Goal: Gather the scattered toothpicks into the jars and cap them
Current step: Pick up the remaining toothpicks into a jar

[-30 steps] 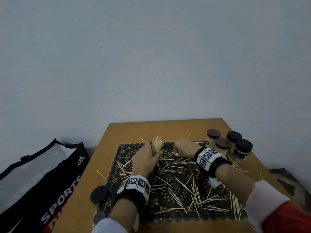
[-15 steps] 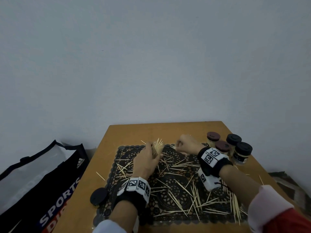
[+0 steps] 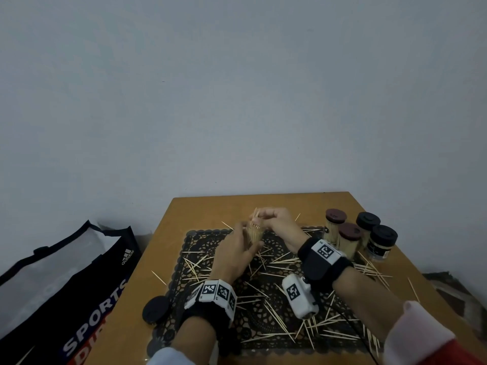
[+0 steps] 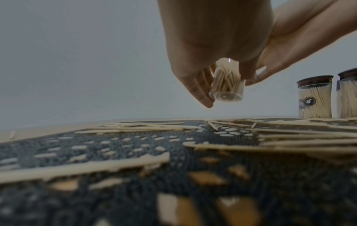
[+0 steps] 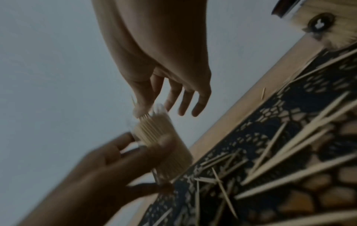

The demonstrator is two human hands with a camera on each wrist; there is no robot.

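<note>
My left hand (image 3: 238, 246) grips a clear open jar (image 3: 256, 233) packed with toothpicks and holds it just above the far part of the black lace mat (image 3: 266, 299). In the left wrist view the jar (image 4: 226, 87) hangs clear of the mat in the fingers (image 4: 201, 90). My right hand (image 3: 272, 219) is over the jar's mouth, thumb and forefinger pinching a few toothpicks (image 3: 254, 215) with the other fingers spread. The right wrist view shows that pinch (image 5: 142, 107) at the jar's (image 5: 164, 142) rim. Scattered toothpicks (image 3: 274, 309) lie across the mat.
Several capped jars full of toothpicks (image 3: 350, 239) stand at the table's right rear. A loose black lid (image 3: 156, 309) lies on the wooden table (image 3: 210, 209) left of the mat. A black sports bag (image 3: 66, 291) stands on the floor at the left.
My right hand has risen from the mat and swung left to the jar's mouth with toothpicks in its pinch. The left hand has lifted the jar slightly.
</note>
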